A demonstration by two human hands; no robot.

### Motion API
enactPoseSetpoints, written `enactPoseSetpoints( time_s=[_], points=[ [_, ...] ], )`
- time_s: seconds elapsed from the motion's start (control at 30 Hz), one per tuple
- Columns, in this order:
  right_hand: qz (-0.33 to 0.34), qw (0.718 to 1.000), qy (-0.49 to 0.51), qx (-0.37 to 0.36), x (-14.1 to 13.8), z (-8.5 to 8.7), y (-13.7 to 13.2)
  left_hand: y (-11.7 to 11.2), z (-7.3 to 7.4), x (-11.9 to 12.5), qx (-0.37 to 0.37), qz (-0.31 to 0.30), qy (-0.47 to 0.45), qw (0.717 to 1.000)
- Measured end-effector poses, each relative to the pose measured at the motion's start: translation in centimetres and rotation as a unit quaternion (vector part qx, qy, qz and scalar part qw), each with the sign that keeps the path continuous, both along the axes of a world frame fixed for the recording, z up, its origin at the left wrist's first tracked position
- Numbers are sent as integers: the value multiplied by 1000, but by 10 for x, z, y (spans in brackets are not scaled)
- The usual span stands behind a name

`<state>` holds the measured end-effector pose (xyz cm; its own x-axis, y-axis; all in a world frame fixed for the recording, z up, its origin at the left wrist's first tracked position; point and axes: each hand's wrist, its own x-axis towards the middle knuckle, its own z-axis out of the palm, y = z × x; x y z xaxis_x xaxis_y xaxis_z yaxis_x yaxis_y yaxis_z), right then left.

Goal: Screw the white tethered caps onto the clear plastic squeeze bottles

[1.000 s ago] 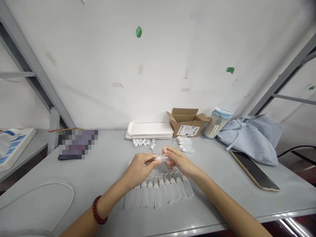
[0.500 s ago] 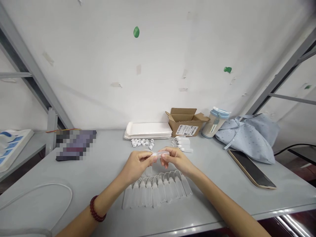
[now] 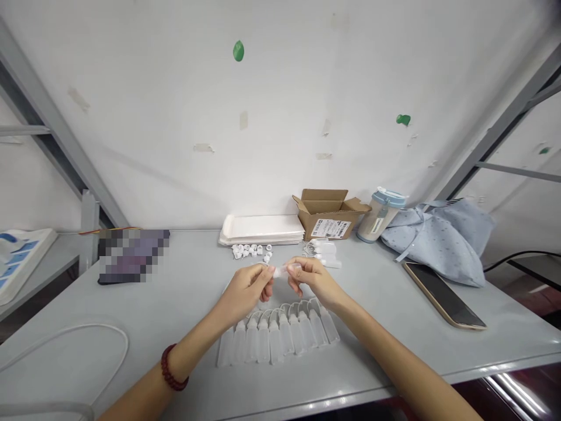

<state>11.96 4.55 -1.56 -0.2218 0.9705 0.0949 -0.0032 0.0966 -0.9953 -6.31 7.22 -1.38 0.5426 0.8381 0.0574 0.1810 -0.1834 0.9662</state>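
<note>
Both hands meet above the grey table (image 3: 175, 304). My right hand (image 3: 313, 280) grips a small translucent squeeze bottle (image 3: 287, 271) lying sideways. My left hand (image 3: 245, 289) pinches the bottle's tip end with thumb and fingers. Just below the hands, several capped translucent bottles (image 3: 280, 336) lie side by side in a row. A cluster of small white caps (image 3: 250, 251) sits further back, and a few loose bottles (image 3: 323, 252) lie to its right.
At the wall stand a stack of white trays (image 3: 262, 229), an open cardboard box (image 3: 328, 213) and a blue-lidded cup (image 3: 380, 215). A light blue cloth (image 3: 438, 242) and a phone (image 3: 442, 295) lie right. A blurred dark object (image 3: 131, 255) and a white cable (image 3: 87, 333) lie left.
The hands stay together on the bottle and have drifted slightly up and back in view; the bottle has turned a little between the fingers. The camera tilted slightly.
</note>
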Motion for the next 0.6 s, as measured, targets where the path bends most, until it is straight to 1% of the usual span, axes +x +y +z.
enactPoseSetpoints(
  time_s=[0.1, 0.17, 0.3, 0.37, 0.43, 0.5, 0.6],
  points=[
    [2, 1000, -12, 2, -1, 1, 0, 0, -2, 0, -44, -34, -5, 998],
    [8, 1000, -15, 0, 0, 1, -1, 0, -1, 0, -58, -41, -12, 997],
    [21, 1000, -10, 5, 1, 1, -2, -2, 8, -4, -46, -58, -19, 997],
    [23, 1000, -5, 1, 2, 1, -3, -4, 12, -5, -23, -58, -14, 998],
    [23, 1000, -1, -8, 3, 0, -3, -5, 12, -5, 9, -40, 3, 999],
    [25, 999, 4, -20, 3, -1, -1, -6, 11, -5, 62, -17, 30, 997],
    [24, 999, 12, -37, 3, -4, 1, -6, 7, -4, 162, 3, 67, 985]
  ],
)
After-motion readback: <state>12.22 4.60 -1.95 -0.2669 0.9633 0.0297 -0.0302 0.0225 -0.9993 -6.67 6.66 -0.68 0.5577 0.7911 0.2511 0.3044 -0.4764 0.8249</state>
